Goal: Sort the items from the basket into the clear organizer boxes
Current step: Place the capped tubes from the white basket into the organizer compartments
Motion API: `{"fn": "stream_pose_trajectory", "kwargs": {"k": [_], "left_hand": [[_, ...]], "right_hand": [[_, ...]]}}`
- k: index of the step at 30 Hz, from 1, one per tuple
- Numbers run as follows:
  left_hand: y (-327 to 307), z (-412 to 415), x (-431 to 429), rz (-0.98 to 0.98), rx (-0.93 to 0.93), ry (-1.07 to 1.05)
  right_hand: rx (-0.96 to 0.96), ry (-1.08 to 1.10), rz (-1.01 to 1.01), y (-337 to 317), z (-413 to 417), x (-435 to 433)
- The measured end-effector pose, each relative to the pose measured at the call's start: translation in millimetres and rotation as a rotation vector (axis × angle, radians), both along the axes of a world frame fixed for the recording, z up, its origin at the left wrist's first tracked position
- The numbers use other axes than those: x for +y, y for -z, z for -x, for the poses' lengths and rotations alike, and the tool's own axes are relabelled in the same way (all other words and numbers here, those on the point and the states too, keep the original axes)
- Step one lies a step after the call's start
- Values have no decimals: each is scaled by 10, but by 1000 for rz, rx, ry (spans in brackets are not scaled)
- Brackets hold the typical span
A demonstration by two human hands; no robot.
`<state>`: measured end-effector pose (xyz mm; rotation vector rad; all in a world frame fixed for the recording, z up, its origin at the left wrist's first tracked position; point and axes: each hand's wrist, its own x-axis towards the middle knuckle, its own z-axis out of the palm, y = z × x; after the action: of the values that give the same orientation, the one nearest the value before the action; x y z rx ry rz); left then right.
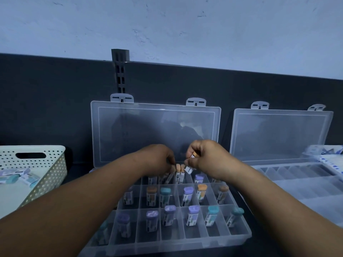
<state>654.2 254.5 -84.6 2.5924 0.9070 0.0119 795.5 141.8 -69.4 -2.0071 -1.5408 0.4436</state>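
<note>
Forearms, both bare, are seen nearest the lens, reaching in from the lower edge towards the middle of the work surface.

At far left a cream perforated basket (46,164) is noted, with several flat labelled packets (18,176) lying inside it.

Right of the basket, the left hand (157,158) is held over the back row of the first organizer box (185,236). Its fingers are curled downward among the tubes there; whether one is pinched cannot be told.

The first organizer box is open, its clear lid (156,127) propped upright against the dark wall panel (55,108). Capped tubes (192,215) are stood in its compartments, with purple, teal and orange caps recorded across three rows. Two peach-capped tubes (179,173) are stood in the back row, between the hands.

The right hand (206,156) is positioned just beside the left, above the same back row. Its fingers are curled round an orange-capped tube (194,155), and a second labelled tube (189,168) is gripped below it.

At far right a second organizer box (297,182) is observed, lid raised, its visible compartments holding nothing discernible.
</note>
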Motion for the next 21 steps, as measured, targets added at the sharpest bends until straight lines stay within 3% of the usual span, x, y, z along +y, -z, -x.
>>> {"fn": "stream_pose_trajectory", "kwargs": {"k": [12,21], "left_hand": [[31,-31,12,66,-30,-46],[61,13,-28,-72,-65,-24]], "right_hand": [[-6,-18,26,20,7,23],[-4,-6,23,-12,-6,-10]]}}
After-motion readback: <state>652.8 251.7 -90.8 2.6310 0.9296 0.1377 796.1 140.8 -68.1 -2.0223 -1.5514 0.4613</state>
